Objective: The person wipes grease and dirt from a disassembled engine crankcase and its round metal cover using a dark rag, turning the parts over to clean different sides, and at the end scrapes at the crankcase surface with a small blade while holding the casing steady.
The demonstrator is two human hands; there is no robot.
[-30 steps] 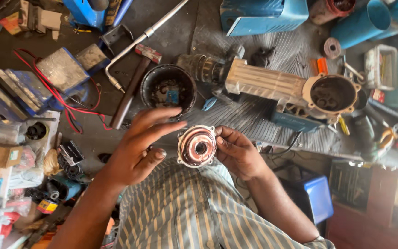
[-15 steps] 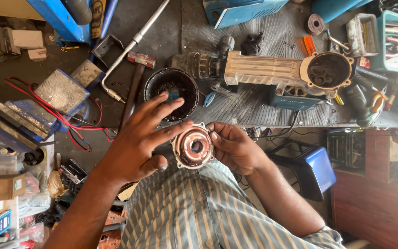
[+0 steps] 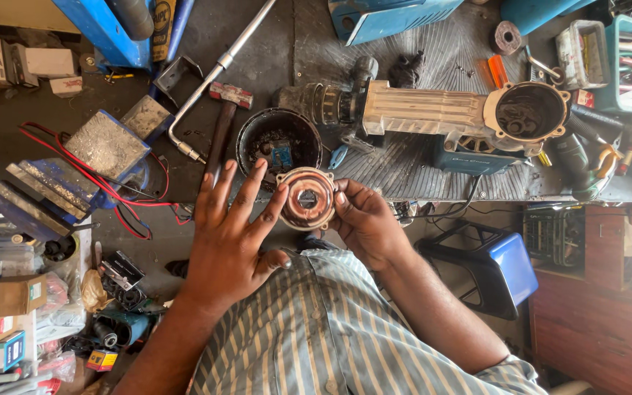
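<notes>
Bright, even daylight; sharp focus

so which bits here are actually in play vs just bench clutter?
In play: left hand, right hand, round copper-coloured part held between them.
Lying about: black bowl, hammer, dismantled power tool body, blue stool.

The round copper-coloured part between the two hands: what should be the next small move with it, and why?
Probably close the left hand around the round copper-coloured part. The left fingers are spread flat and only touch its rim, while the right hand alone pinches the other edge, so the part is held over the lap from one side only.
</notes>
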